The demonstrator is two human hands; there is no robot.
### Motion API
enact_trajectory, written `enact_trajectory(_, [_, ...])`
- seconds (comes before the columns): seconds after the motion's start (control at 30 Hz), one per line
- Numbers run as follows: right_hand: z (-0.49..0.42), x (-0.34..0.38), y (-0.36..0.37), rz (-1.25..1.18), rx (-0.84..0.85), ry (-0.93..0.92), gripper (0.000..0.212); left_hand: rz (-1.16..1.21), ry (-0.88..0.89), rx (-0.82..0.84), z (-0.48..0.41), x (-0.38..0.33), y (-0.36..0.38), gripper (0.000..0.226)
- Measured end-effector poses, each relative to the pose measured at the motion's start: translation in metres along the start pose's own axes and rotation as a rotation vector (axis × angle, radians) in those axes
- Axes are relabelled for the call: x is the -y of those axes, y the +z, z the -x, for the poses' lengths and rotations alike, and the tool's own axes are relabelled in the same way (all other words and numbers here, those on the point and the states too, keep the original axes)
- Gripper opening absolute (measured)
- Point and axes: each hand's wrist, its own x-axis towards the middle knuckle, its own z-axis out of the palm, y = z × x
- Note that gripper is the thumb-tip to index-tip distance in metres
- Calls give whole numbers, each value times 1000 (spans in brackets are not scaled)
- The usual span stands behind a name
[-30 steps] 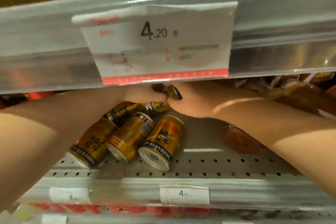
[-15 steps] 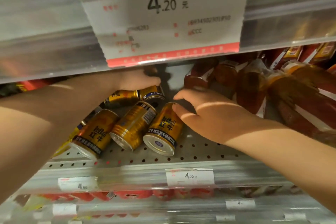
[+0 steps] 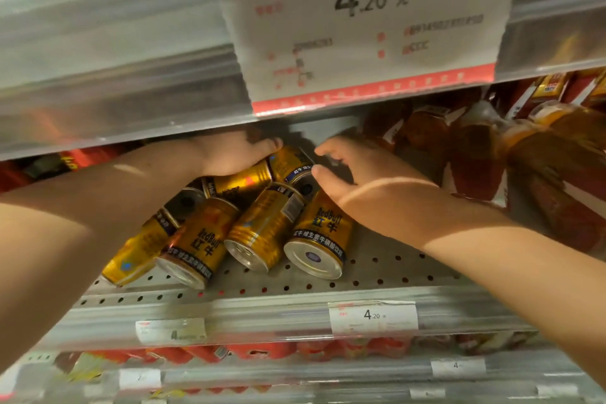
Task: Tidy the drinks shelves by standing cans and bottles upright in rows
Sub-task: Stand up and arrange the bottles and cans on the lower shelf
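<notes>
Drinks shelf (image 3: pixel 410 269), perforated metal, stock listed left to right.

- Far-left can (image 3: pixel 134 252): gold, on its side, partly behind the left forearm.
- Second can (image 3: pixel 200 246): gold, on its side, base facing forward, touching the far-left can.
- Left hand (image 3: pixel 229 154): palm laid over the crosswise can (image 3: pixel 239 182), which lies sideways behind the front row. The thumb reaches onto the rear can (image 3: pixel 290 162). The fingers run out of sight under the upper shelf rail (image 3: pixel 114 59), so their hold cannot be told.
- Third can (image 3: pixel 262 229): gold, on its side, base forward, between the second can and the fourth can (image 3: pixel 319 234).
- Fourth can: gold, on its side, base forward, its upper end hidden under the right hand.
- Right hand (image 3: pixel 377 197): fingers (image 3: pixel 329 147) spread and lightly curved, holding nothing. The thumb tip is just beside the rear can's end.
- Price card (image 3: pixel 360 36): hangs from the upper rail, reads 4.20.
- Small price label (image 3: pixel 372 316): on the shelf's front edge, reads 4.20.
- Brown bottles (image 3: pixel 475 154): crowded at the right, leaning.
- Red packs (image 3: pixel 344 346): on the shelf below.
</notes>
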Motion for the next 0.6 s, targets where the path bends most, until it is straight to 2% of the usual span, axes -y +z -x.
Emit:
enact_trajectory(0.13, [-30, 6, 15, -64, 37, 141, 45, 86, 12, 101, 9, 20, -9, 34])
enact_trajectory(0.23, [-45, 5, 19, -68, 109, 216, 52, 43, 36, 173, 20, 34, -16, 64])
enact_trajectory(0.3, [-49, 5, 22, -134, 132, 252, 56, 94, 56, 202, 26, 37, -17, 63])
enact_trajectory(0.4, [-53, 6, 27, -183, 119, 275, 61, 128, 52, 147, 30, 33, -14, 51])
enact_trajectory(0.43, [-55, 8, 29, -184, 109, 281, 58, 119, 55, 111, 30, 30, -12, 51])
enact_trajectory(0.53, [-63, 7, 31, -184, 62, 279, 27, 85, 58, 17, 23, 22, -6, 49])
enact_trajectory(0.6, [-64, 6, 32, -176, 76, 299, 36, 34, 35, -12, 18, 19, -1, 44])
